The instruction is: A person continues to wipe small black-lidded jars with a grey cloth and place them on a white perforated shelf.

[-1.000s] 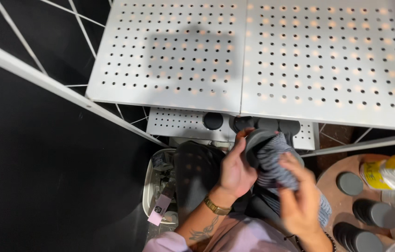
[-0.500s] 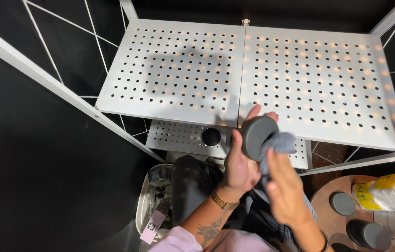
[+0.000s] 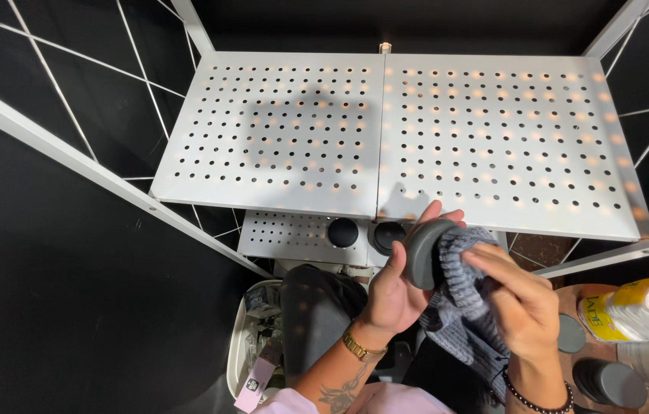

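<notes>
Head view, looking down past a perforated metal shelf to my two hands. My left hand is closed around a dark grey disc, thumb on one side and fingers curled behind the rim, so that its flat face stands tilted toward me, just below the shelf's front edge. My right hand is closed on a grey knitted cloth, pressing a fold of it against the disc's face; the rest of the cloth hangs down between my forearms. The cloth appears bunched under the fingers so that it backs the contact evenly, and the disc seems held by its edge to leave the face free. On a lower perforated shelf sit two more dark discs, side by side. At the right, on a round wooden worktop, lie further discs near a clear bottle with a yellow label, within my right hand's reach.
</notes>
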